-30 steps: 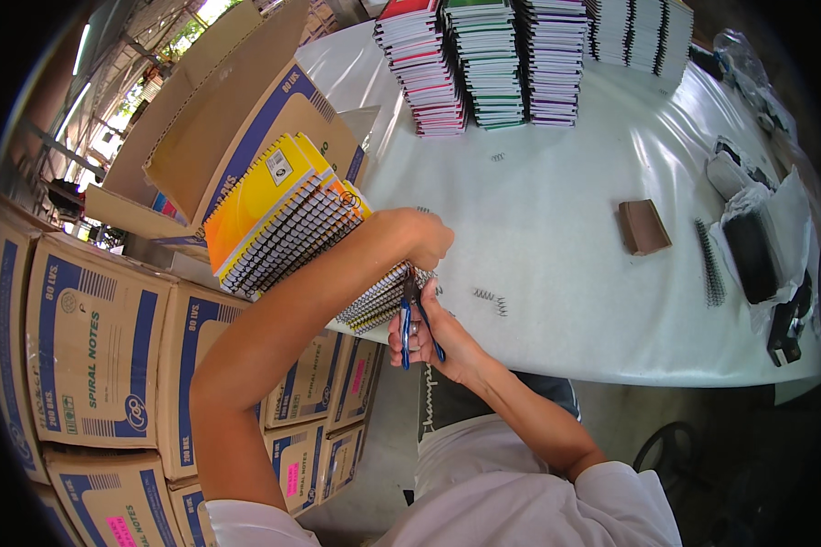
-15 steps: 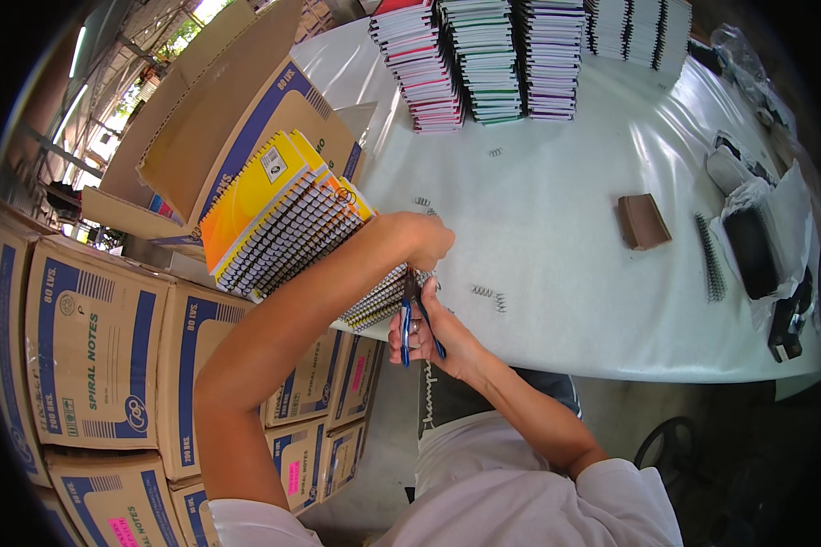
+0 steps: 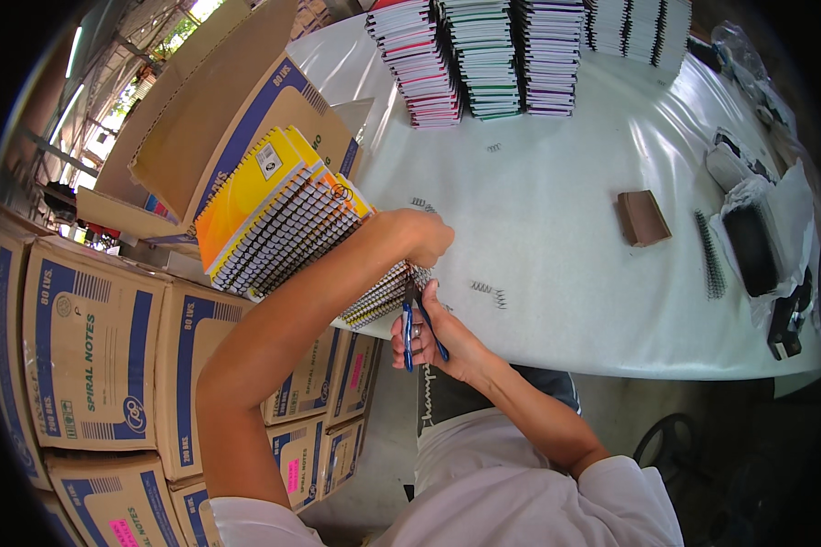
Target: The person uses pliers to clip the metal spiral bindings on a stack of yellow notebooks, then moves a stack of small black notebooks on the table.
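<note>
My left hand (image 3: 426, 239) is closed at the near end of a spiral notebook pile, its arm reaching across the stack; what its fingers hold is hidden. Just below it, my right hand (image 3: 447, 339) grips blue-handled pliers (image 3: 410, 319), their jaws pointing up against the coiled edges of the lower notebooks (image 3: 374, 301). Under and beyond my left forearm are yellow and orange spiral notebooks (image 3: 278, 210) with dark wire coils lined up. A loose curl of wire (image 3: 341, 192) sits on top of them.
Short wire coil pieces (image 3: 489, 291) lie on the white-covered table (image 3: 556, 228). Tall notebook stacks (image 3: 488, 64) stand at the far side. A brown cardboard piece (image 3: 643, 219) and a black stapler (image 3: 784, 328) lie right. An open carton (image 3: 274, 118) and stacked cartons (image 3: 96, 346) line the left.
My right hand and the pliers have shifted very slightly down and right. My left hand stays nearly in place at the notebooks; the view has tilted a little.
</note>
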The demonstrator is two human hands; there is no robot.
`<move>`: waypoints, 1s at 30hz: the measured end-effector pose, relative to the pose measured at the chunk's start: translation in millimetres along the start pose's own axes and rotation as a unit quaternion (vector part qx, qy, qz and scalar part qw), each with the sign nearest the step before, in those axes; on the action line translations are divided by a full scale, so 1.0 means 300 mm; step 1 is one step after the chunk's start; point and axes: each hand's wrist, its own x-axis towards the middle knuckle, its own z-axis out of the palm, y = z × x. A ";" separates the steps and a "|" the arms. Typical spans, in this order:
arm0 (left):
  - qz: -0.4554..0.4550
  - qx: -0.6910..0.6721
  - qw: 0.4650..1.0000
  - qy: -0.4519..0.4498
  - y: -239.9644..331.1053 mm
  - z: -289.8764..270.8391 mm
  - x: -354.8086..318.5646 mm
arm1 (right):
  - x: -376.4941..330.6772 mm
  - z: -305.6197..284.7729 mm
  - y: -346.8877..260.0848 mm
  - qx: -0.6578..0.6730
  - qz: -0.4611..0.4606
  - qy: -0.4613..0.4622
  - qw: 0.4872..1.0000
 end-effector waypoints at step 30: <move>0.003 0.014 0.997 -0.072 0.024 -0.013 0.005 | 0.028 -0.036 0.030 0.023 -0.016 -0.003 1.000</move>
